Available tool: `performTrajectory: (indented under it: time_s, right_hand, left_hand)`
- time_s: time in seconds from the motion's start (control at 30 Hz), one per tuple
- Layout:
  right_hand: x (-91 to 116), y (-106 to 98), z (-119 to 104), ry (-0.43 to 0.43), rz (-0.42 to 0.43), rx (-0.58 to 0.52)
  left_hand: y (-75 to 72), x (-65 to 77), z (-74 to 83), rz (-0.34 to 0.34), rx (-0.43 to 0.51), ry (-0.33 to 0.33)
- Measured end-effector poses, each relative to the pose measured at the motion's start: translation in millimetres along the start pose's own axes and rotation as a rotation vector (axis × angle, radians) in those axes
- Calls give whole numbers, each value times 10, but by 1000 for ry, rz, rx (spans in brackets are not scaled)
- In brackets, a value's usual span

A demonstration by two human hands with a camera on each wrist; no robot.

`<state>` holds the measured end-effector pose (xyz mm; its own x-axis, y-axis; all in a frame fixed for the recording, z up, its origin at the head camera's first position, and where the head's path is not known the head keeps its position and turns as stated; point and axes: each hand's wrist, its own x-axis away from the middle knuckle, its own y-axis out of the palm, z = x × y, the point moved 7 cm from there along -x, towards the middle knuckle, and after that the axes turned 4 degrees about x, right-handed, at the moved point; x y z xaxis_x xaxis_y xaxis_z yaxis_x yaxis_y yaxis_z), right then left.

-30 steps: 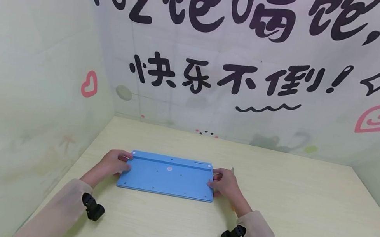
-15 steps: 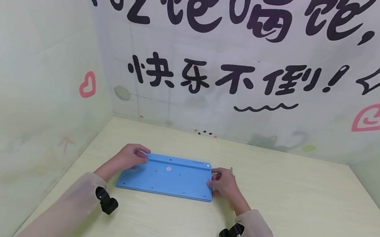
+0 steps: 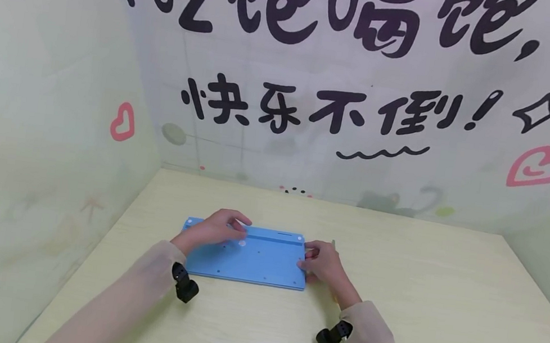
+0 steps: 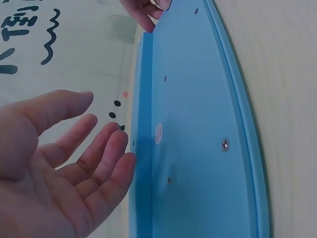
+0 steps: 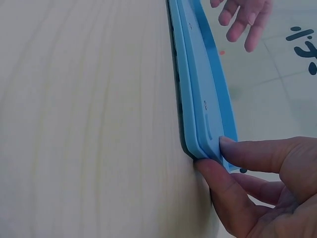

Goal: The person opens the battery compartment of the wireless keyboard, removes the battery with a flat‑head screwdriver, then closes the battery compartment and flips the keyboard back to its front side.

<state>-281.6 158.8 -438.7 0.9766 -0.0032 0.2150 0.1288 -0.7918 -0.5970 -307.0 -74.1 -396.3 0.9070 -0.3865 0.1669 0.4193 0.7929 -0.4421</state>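
A light blue keyboard (image 3: 265,261) lies face down on the table, its underside showing screws, a round white label and a raised ridge along the far edge. At its right end, my right hand (image 3: 322,260) pinches the corner; the right wrist view shows the thumb (image 5: 237,152) on the underside and a finger at the other face. My left hand (image 3: 220,227) is over the middle of the ridge, holding nothing. In the left wrist view its fingers are loosely spread, palm visible, beside the keyboard. The keyboard's left part is partly covered by the left wrist in the head view.
A pale wood-grain table (image 3: 408,300) carries the keyboard. Behind it hangs a white cloth wall (image 3: 276,160) with large black characters, and another wall (image 3: 51,168) rises at the left. A thin greenish item (image 3: 333,243) shows beside the right hand, mostly hidden.
My left hand has let go of the keyboard's left end and moved right, over the ridge to about the middle. The right hand keeps its grip; the keyboard stays in place.
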Motion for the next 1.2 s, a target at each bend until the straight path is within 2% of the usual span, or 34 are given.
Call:
performTrajectory:
  time_s: [0.3, 0.5, 0.6, 0.83, 1.2]
  right_hand:
    - [-9, -3, 5, 21, -18, -45]
    - [-14, 0, 9, 25, -25, -46]
    - [-23, -1, 22, 32, -26, -45]
    - [-38, -2, 46, 50, -29, -46]
    - [-40, -3, 54, 26, -16, -25]
  left_hand:
    - [232, -214, 125, -61, -17, 28]
    - [362, -319, 214, -83, -73, 119]
    - [411, -361, 243, -78, -100, 140]
    - [511, -456, 286, -70, -133, 116]
    - [641, -665, 211, -69, -225, 75]
